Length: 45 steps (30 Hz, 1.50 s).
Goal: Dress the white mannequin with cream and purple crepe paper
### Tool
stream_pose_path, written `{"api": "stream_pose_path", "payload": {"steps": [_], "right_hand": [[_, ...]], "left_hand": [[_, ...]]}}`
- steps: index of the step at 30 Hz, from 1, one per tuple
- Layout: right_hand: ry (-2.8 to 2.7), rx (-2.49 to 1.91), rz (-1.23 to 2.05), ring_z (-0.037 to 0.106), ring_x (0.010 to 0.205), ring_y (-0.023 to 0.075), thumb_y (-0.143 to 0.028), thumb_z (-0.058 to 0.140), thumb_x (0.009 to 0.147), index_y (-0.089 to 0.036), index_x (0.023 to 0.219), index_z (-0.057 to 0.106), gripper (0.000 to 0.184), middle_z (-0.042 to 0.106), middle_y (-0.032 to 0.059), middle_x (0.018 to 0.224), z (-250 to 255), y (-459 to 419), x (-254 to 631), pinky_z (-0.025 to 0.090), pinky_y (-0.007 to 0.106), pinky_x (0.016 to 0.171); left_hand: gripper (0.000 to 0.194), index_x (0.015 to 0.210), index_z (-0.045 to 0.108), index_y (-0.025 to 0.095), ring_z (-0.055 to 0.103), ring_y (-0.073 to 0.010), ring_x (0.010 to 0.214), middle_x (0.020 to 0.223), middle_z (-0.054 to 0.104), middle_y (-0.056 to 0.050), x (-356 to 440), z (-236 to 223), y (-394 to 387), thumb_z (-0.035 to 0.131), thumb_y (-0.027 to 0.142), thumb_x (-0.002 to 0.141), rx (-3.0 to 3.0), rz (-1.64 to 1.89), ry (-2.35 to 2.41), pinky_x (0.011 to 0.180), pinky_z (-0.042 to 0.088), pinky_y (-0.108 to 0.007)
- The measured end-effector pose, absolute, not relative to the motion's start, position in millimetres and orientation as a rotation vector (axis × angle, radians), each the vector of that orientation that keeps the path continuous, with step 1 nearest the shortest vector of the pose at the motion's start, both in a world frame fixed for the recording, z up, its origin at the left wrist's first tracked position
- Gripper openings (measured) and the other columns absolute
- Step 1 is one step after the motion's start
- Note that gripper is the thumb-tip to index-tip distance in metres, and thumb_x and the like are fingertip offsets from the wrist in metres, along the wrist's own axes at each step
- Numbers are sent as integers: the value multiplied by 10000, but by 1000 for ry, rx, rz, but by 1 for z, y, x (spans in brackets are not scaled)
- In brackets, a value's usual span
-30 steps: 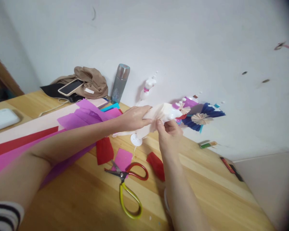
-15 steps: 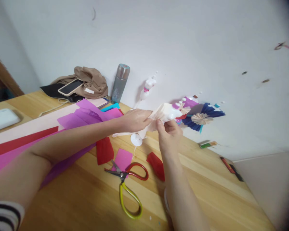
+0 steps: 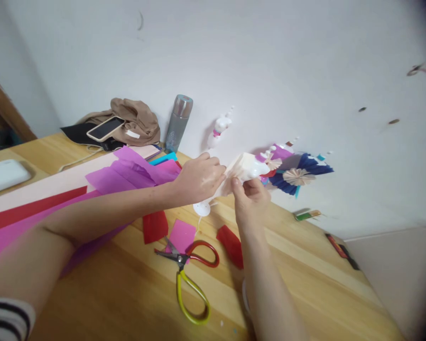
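Observation:
Cream crepe paper (image 3: 242, 166) is wrapped around a shiny white figure (image 3: 257, 166) in the middle of the view. My left hand (image 3: 202, 177) is closed on the paper's left part, back of the hand up. With thumb and bent fingers, my right hand (image 3: 251, 196) pinches the paper against the figure's lower side. Below my left hand is a small white disc (image 3: 202, 208) with a string. Open scissors (image 3: 181, 259) with one red and one yellow handle lie on the table, blades over a pink paper square (image 3: 182, 233).
Red paper pieces (image 3: 230, 245) lie near the scissors. Purple paper sheets (image 3: 128, 170) spread at left. A thermos (image 3: 179, 123), phone (image 3: 105, 129) and brown cloth (image 3: 138, 113) stand along the wall. Decorated white figures (image 3: 218, 130) and a blue pleated paper piece (image 3: 314, 166) are behind my hands.
My left hand has turned and risen slightly, with its fingers more curled, and now covers the loose paper below it. My right hand and the figure stay nearly in place.

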State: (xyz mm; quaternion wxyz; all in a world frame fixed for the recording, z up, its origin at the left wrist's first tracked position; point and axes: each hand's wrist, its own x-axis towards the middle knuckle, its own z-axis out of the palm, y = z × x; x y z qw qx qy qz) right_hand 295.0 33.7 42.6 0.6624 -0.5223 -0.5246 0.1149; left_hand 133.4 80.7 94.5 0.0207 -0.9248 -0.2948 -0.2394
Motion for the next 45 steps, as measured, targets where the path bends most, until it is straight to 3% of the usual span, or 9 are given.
{"api": "stream_pose_path", "payload": {"steps": [4, 10, 16, 20, 24, 31, 35, 41, 45], "right_hand": [[-1195, -1192, 262, 637, 763, 183, -362, 705, 774, -206, 848, 670, 175, 711, 25, 826, 44, 33, 294, 514, 354, 739], [-1196, -1177, 257, 657, 787, 200, -361, 713, 772, -222, 836, 655, 163, 724, 36, 849, 42, 34, 294, 528, 377, 761], [-1196, -1205, 251, 670, 806, 216, -383, 708, 771, -225, 846, 657, 182, 736, 50, 870, 43, 34, 295, 540, 399, 777], [-1182, -1195, 267, 672, 802, 215, -376, 713, 756, -223, 832, 653, 181, 733, 46, 863, 43, 34, 294, 539, 402, 783], [-1182, -1191, 259, 676, 816, 217, -370, 710, 754, -223, 831, 648, 177, 735, 49, 876, 44, 34, 293, 539, 408, 795], [-1190, -1207, 238, 658, 779, 201, -384, 702, 755, -226, 790, 618, 182, 692, 18, 786, 43, 35, 294, 535, 378, 755], [-1187, -1198, 243, 659, 780, 203, -376, 703, 749, -226, 791, 615, 179, 692, 19, 790, 44, 35, 293, 536, 383, 760], [-1188, -1186, 247, 651, 776, 202, -368, 708, 750, -219, 798, 629, 175, 704, 34, 815, 45, 34, 293, 530, 380, 752], [-1207, -1203, 224, 639, 759, 191, -374, 694, 765, -212, 798, 626, 179, 691, 23, 786, 45, 33, 293, 524, 361, 735]], "left_hand": [[312, 841, 657, 123, 592, -235, 865, 850, 679, -113, 135, 95, 79, 388, 177, 989, -2832, -731, -888, 755, 408, -330], [272, 936, 660, 106, 622, -263, 877, 837, 697, -126, 136, 96, 73, 395, 157, 971, -2895, -643, -987, 697, 411, -333], [233, 1097, 621, 158, 640, -209, 853, 924, 704, -75, 136, 88, 79, 452, 249, 965, -3080, -1100, -1322, 717, 422, -305], [133, 909, 609, 159, 585, -151, 758, 825, 669, -20, 135, 86, 85, 491, 219, 918, -3175, -1334, -1323, 669, 387, -263], [204, 747, 583, 154, 504, -125, 665, 696, 602, -2, 135, 87, 88, 469, 213, 906, -3201, -1342, -1251, 619, 337, -257], [222, 672, 548, 154, 494, -123, 686, 679, 561, 4, 138, 80, 99, 493, 208, 880, -3199, -1452, -1108, 658, 351, -265], [136, 774, 590, 151, 522, -118, 704, 726, 593, 13, 139, 71, 103, 508, 183, 878, -3274, -1602, -1053, 653, 376, -246], [185, 793, 604, 159, 553, -209, 897, 831, 649, -65, 137, 73, 93, 489, 185, 937, -2885, -1257, -931, 809, 415, -329], [230, 840, 630, 145, 537, -221, 914, 898, 654, -88, 137, 73, 91, 440, 161, 968, -2769, -1124, -764, 813, 409, -332]]}}
